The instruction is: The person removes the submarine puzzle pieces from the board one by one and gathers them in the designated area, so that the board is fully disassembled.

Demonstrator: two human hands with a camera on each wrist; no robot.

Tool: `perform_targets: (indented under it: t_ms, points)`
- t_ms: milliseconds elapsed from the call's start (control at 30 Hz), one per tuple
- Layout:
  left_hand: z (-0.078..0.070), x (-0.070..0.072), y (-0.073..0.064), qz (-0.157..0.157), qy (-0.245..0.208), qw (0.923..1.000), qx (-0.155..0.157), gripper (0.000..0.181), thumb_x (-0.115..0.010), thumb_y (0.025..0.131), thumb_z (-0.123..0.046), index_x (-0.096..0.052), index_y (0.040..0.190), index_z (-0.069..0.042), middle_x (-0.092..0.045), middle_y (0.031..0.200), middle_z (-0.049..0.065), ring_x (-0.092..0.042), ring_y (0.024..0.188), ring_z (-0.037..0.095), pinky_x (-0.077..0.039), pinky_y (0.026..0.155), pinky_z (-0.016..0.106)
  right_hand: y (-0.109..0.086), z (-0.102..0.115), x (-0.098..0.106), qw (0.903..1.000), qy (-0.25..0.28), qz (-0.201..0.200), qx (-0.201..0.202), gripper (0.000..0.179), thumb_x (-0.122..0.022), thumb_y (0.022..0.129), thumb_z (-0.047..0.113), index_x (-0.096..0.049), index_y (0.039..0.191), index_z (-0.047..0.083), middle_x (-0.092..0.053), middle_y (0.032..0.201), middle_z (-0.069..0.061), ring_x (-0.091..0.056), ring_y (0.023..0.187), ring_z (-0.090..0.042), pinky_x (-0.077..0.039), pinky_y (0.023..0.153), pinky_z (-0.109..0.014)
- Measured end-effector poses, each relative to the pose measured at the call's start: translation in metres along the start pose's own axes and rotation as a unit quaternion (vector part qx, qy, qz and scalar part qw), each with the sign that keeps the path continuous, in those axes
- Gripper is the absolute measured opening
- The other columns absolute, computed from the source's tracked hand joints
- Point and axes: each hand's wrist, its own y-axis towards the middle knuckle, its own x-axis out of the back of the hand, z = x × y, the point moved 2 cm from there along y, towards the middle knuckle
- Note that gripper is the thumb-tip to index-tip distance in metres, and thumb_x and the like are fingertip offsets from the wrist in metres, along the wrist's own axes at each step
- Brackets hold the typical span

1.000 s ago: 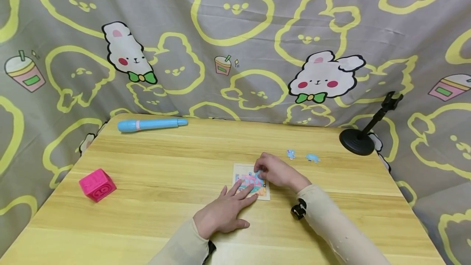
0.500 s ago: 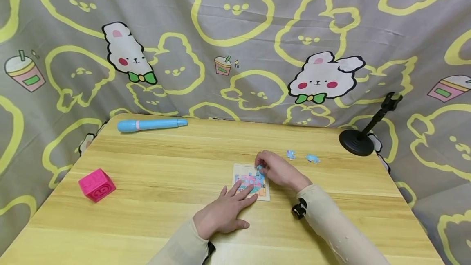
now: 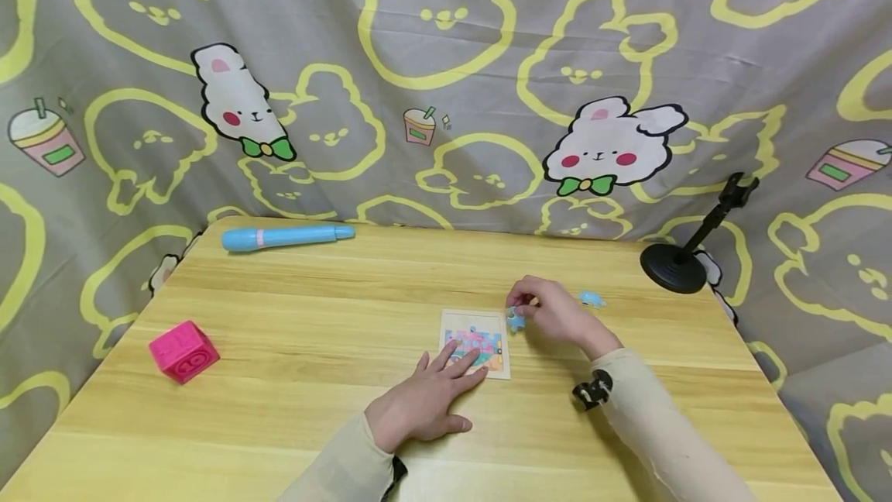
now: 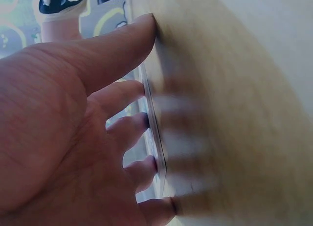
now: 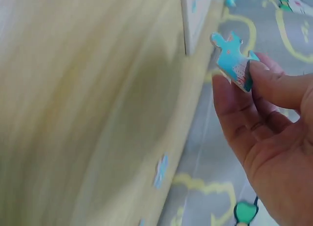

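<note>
A small jigsaw puzzle in a pale square tray (image 3: 449,318) lies on the table, its lower part filled with pink, blue and orange pieces. My left hand (image 3: 425,401) rests with spread fingers across the tray's lower left; in the left wrist view the fingertips (image 4: 142,121) touch its edge. My right hand (image 3: 554,312) is raised just right of the tray and pinches a blue puzzle piece (image 5: 232,57) between thumb and fingers. Beyond that hand lies a loose blue piece (image 3: 592,298). Another loose piece (image 5: 160,171) shows on the table in the right wrist view.
A pink block (image 3: 184,351) sits at the left of the wooden table (image 3: 334,316). The blue toy microphone (image 3: 287,238) lies along the back left edge. At the back right stands a black stand (image 3: 674,266). A patterned curtain (image 3: 390,37) hangs behind.
My right hand has lifted away from the tray's upper right and moved right, carrying the blue puzzle piece. It now hides one loose piece in the head view. The left hand stays put.
</note>
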Motion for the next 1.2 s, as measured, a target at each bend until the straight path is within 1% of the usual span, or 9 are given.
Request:
perform_targets:
  t_ms: [167, 300, 433, 567, 667, 800, 933, 1067, 1200]
  points:
    - [0.001, 0.0, -0.001, -0.001, -0.015, 0.9999, 0.003, 0.071, -0.068, 0.091, -0.041, -0.039, 0.153, -0.021, -0.021, 0.161, 0.002, -0.012, 0.147, 0.033, -0.023, 0.11, 0.06, -0.011, -0.013, 0.027, 0.9987, 0.012, -0.036, -0.033, 0.009, -0.067, 0.089, -0.003, -0.07, 0.097, 0.001, -0.065, 0.089, -0.007, -0.061, 0.085, -0.02, -0.052, 0.069, -0.032]
    - [0.001, 0.001, -0.001, -0.002, -0.018, 0.9998, 0.005, 0.071, -0.068, 0.091, -0.04, -0.039, 0.153, -0.021, -0.021, 0.161, 0.002, -0.011, 0.147, 0.032, -0.022, 0.11, 0.06, -0.025, -0.027, 0.052, 0.9966, -0.009, -0.063, -0.052, 0.007, -0.068, 0.089, -0.002, -0.07, 0.095, 0.001, -0.066, 0.087, -0.008, -0.061, 0.084, -0.022, -0.05, 0.067, -0.03]
    - [-0.001, 0.003, -0.001, -0.005, -0.014, 0.9999, 0.002, 0.071, -0.069, 0.091, -0.04, -0.04, 0.152, -0.021, -0.022, 0.161, 0.002, -0.012, 0.147, 0.032, -0.023, 0.11, 0.06, -0.041, -0.042, 0.074, 0.9938, -0.028, -0.074, -0.078, 0.008, -0.065, 0.091, -0.002, -0.07, 0.096, 0.002, -0.066, 0.087, -0.006, -0.059, 0.084, -0.023, -0.048, 0.065, -0.03]
    - [-0.001, 0.003, -0.001, -0.007, -0.009, 0.9999, 0.001, 0.071, -0.069, 0.09, -0.04, -0.04, 0.152, -0.021, -0.022, 0.161, 0.002, -0.013, 0.147, 0.032, -0.023, 0.11, 0.06, -0.053, -0.058, 0.089, 0.9905, -0.046, -0.079, -0.102, 0.01, -0.064, 0.092, -0.002, -0.07, 0.097, 0.004, -0.065, 0.088, -0.005, -0.057, 0.083, -0.023, -0.047, 0.065, -0.031]
    - [0.0, 0.001, -0.002, -0.01, -0.01, 0.9999, -0.001, 0.071, -0.069, 0.09, -0.04, -0.041, 0.152, -0.02, -0.023, 0.161, 0.003, -0.013, 0.147, 0.033, -0.024, 0.11, 0.06, -0.059, -0.073, 0.096, 0.9878, -0.059, -0.076, -0.123, 0.008, -0.064, 0.092, -0.002, -0.069, 0.096, 0.003, -0.064, 0.087, -0.005, -0.056, 0.081, -0.022, -0.046, 0.066, -0.031]
    - [0.0, 0.0, -0.002, -0.014, -0.013, 0.9998, -0.003, 0.071, -0.069, 0.09, -0.04, -0.041, 0.152, -0.02, -0.024, 0.161, 0.003, -0.013, 0.147, 0.033, -0.024, 0.11, 0.061, -0.067, -0.096, 0.101, 0.9855, -0.058, -0.062, -0.147, 0.004, -0.064, 0.091, -0.002, -0.066, 0.094, 0.0, -0.062, 0.084, -0.005, -0.055, 0.078, -0.021, -0.046, 0.065, -0.028]
    - [0.0, -0.001, -0.002, -0.014, -0.016, 0.9998, -0.002, 0.071, -0.069, 0.09, -0.04, -0.041, 0.152, -0.02, -0.024, 0.161, 0.003, -0.013, 0.147, 0.033, -0.023, 0.11, 0.061, -0.073, -0.115, 0.105, 0.9858, -0.046, -0.042, -0.156, 0.004, -0.063, 0.09, -0.005, -0.065, 0.09, -0.002, -0.06, 0.081, -0.006, -0.055, 0.073, -0.019, -0.048, 0.062, -0.027]
    - [0.0, -0.001, -0.002, -0.009, -0.018, 0.9998, -0.001, 0.071, -0.069, 0.09, -0.04, -0.041, 0.152, -0.02, -0.023, 0.161, 0.003, -0.013, 0.147, 0.033, -0.023, 0.109, 0.061, -0.075, -0.13, 0.106, 0.9858, -0.033, -0.021, -0.163, 0.008, -0.059, 0.089, -0.009, -0.064, 0.091, -0.004, -0.059, 0.08, -0.007, -0.054, 0.071, -0.019, -0.048, 0.061, -0.027]
    - [-0.001, 0.0, -0.001, -0.006, -0.021, 0.9998, 0.001, 0.071, -0.069, 0.09, -0.04, -0.04, 0.152, -0.021, -0.023, 0.161, 0.002, -0.012, 0.147, 0.033, -0.023, 0.11, 0.061, -0.072, -0.141, 0.105, 0.9839, -0.048, -0.009, -0.172, 0.009, -0.058, 0.09, -0.008, -0.065, 0.094, -0.004, -0.06, 0.083, -0.007, -0.052, 0.074, -0.019, -0.045, 0.064, -0.028]
